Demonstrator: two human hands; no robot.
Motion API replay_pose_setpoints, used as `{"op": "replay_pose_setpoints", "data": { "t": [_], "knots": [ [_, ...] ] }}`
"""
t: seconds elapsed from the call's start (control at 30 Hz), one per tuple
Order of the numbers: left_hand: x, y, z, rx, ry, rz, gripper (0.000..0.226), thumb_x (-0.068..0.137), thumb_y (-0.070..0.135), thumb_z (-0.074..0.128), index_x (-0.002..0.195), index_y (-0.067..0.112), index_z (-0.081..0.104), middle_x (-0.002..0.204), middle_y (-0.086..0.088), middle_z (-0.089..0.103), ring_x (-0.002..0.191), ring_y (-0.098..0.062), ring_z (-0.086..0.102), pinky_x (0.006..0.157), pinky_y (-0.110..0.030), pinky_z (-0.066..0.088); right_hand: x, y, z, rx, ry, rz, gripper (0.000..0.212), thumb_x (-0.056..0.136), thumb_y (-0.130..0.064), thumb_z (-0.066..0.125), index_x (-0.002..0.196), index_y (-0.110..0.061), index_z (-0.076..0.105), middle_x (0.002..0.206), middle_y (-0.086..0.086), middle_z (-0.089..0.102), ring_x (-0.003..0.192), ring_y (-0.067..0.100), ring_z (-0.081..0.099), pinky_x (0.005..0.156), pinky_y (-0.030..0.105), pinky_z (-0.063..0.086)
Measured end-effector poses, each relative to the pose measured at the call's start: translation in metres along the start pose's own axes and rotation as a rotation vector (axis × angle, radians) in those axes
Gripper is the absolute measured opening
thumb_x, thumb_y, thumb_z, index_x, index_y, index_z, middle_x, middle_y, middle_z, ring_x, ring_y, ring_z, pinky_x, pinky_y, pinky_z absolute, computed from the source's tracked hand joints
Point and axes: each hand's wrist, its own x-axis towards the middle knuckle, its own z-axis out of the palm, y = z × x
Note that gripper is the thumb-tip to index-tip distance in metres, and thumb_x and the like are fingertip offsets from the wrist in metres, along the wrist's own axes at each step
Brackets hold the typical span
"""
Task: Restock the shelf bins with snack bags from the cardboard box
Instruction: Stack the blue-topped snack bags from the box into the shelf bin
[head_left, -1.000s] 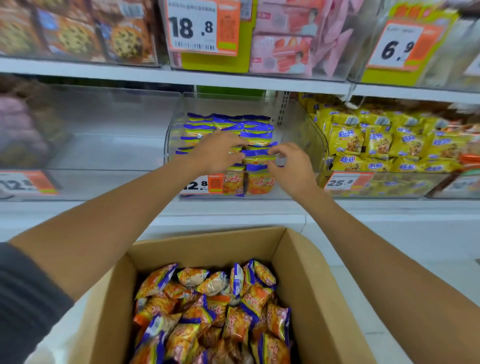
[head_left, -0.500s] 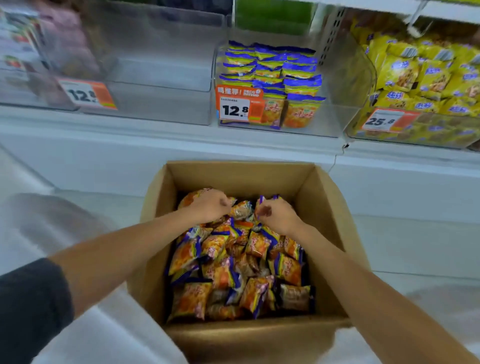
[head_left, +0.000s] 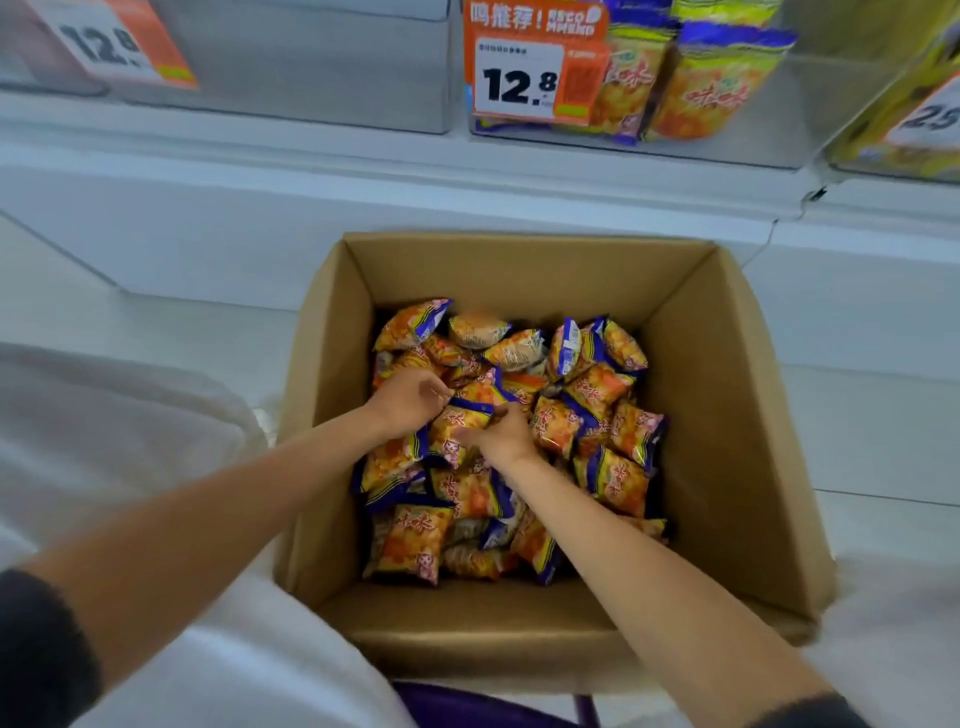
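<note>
An open cardboard box (head_left: 727, 415) stands below me, filled with several orange and purple snack bags (head_left: 602, 426). Both my hands are down inside it. My left hand (head_left: 408, 402) and my right hand (head_left: 501, 434) hold the same orange snack bag (head_left: 460, 423) from either side, fingers curled on its edges. Above, a clear shelf bin (head_left: 779, 119) with a 12.8 price tag (head_left: 519, 78) holds upright bags of the same snack (head_left: 711, 88).
To the left is another clear bin (head_left: 311, 67) with a 12.8 tag. At the right edge a bin of yellow bags (head_left: 914, 130) shows partly. A white shelf ledge (head_left: 363, 176) runs between the bins and the box.
My hands left the shelf bin and dropped into the box. They have since come together on one bag near the box's middle, and my view has tilted further down.
</note>
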Motion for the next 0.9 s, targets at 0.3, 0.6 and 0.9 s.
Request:
{"op": "replay_pose_setpoints", "data": {
  "t": [0.3, 0.6, 0.9],
  "knots": [
    [-0.004, 0.014, 0.002, -0.453, -0.223, -0.182, 0.078, 0.079, 0.047, 0.074, 0.142, 0.012, 0.044, 0.132, -0.002, 0.058, 0.120, -0.019, 0.058, 0.098, -0.032, 0.049, -0.030, -0.034, -0.083, 0.241, -0.323, -0.067, 0.042, 0.083, -0.005, 0.073, 0.121, -0.012, 0.055, 0.113, 0.009, 0.069, 0.104, 0.022, 0.067, 0.082, 0.029, 0.054],
    [-0.006, 0.005, 0.003, -0.655, -0.199, -0.236, 0.059, 0.084, 0.028, 0.074, 0.135, 0.011, 0.049, 0.119, -0.005, 0.066, 0.102, -0.019, 0.068, 0.082, -0.034, 0.058, -0.036, -0.010, -0.109, -0.498, -0.279, -0.116, 0.034, 0.091, -0.017, 0.065, 0.124, -0.011, 0.059, 0.125, 0.012, 0.060, 0.115, 0.024, 0.058, 0.093, 0.032, 0.048],
    [-0.002, 0.005, 0.014, -0.621, -0.232, -0.261, 0.051, 0.086, 0.024, 0.073, 0.130, 0.009, 0.052, 0.115, -0.005, 0.067, 0.099, -0.019, 0.069, 0.078, -0.033, 0.058, -0.027, 0.048, -0.089, -0.798, -0.320, 0.115, 0.040, 0.086, -0.027, 0.072, 0.118, -0.005, 0.061, 0.118, 0.008, 0.058, 0.102, 0.023, 0.060, 0.085, 0.036, 0.057]
  ]
}}
